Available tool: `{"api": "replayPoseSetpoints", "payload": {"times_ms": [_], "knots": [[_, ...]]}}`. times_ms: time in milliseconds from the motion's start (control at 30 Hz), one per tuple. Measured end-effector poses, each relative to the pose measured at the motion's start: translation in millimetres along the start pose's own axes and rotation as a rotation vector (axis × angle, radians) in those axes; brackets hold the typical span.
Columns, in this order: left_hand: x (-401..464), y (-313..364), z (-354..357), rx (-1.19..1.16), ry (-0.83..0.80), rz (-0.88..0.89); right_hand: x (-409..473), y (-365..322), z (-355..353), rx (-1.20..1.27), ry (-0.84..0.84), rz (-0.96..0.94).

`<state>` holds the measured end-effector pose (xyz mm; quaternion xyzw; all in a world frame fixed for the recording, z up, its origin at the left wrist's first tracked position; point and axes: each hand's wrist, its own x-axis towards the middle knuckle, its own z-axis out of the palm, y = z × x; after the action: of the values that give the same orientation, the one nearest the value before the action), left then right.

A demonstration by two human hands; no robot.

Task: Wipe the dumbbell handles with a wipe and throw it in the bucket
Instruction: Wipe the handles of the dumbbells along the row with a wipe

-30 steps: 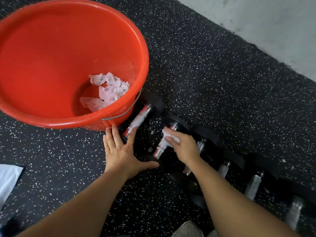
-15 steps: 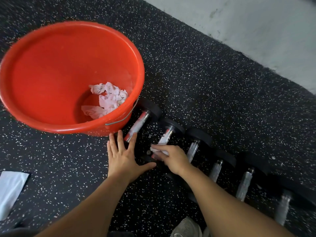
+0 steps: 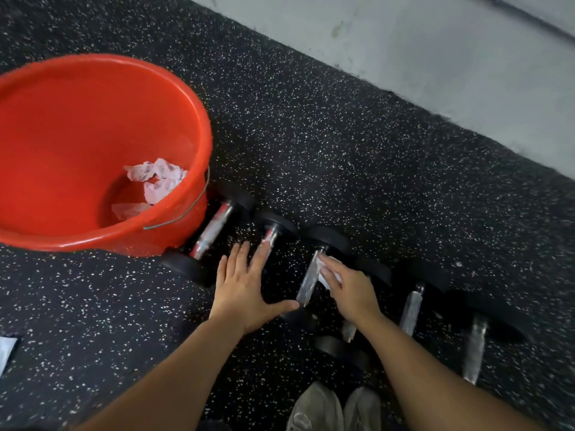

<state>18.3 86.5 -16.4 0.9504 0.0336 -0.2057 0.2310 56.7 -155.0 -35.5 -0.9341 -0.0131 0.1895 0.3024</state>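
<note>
Several black dumbbells with chrome handles lie in a row on the speckled rubber floor. My right hand (image 3: 350,289) pinches a white wipe (image 3: 326,269) against the right side of the third dumbbell's handle (image 3: 308,279). My left hand (image 3: 245,287) lies flat with fingers spread over the second dumbbell (image 3: 270,236), hiding most of its handle. The first dumbbell (image 3: 213,228) rests against the orange bucket (image 3: 102,241), which holds several crumpled used wipes (image 3: 155,181).
More dumbbells (image 3: 410,309) continue to the right, blurred. My shoes (image 3: 333,409) are at the bottom edge. A white sheet (image 3: 6,353) lies at the far left. Grey concrete floor (image 3: 435,57) borders the mat at the back.
My right hand with the wipe has moved from the second dumbbell's handle to the third one. My left hand shifted right onto the second dumbbell. The view panned right.
</note>
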Motion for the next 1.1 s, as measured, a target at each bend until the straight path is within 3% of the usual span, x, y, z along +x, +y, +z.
{"api": "replayPoseSetpoints", "payload": {"times_ms": [167, 300, 400, 767, 900, 1033, 1100], "knots": [[1.1, 12.2, 22.3, 0.028, -0.02, -0.042, 19.7, 8.1, 4.1, -0.075, -0.012, -0.033], [0.8, 12.6, 37.4, 0.129, 0.002, -0.047, 31.3, 17.4, 9.9, -0.23, 0.165, -0.16], [3.7, 11.2, 41.3, 0.124, 0.011, -0.05, 33.1, 25.4, 20.5, -0.256, 0.16, -0.142], [3.4, 13.0, 44.0, 0.127, -0.004, -0.031, 4.1, 21.7, 19.9, 0.228, -0.193, -0.045], [3.2, 14.1, 42.7, 0.121, -0.017, -0.035, 9.1, 19.1, 10.1, 0.405, -0.141, 0.034], [2.6, 15.2, 41.2, 0.117, -0.019, -0.031, 15.7, 33.2, 15.0, -0.109, 0.162, 0.0], [2.5, 15.3, 41.4, 0.115, -0.018, -0.029, 18.0, 37.9, 20.0, -0.264, 0.227, -0.081]]}}
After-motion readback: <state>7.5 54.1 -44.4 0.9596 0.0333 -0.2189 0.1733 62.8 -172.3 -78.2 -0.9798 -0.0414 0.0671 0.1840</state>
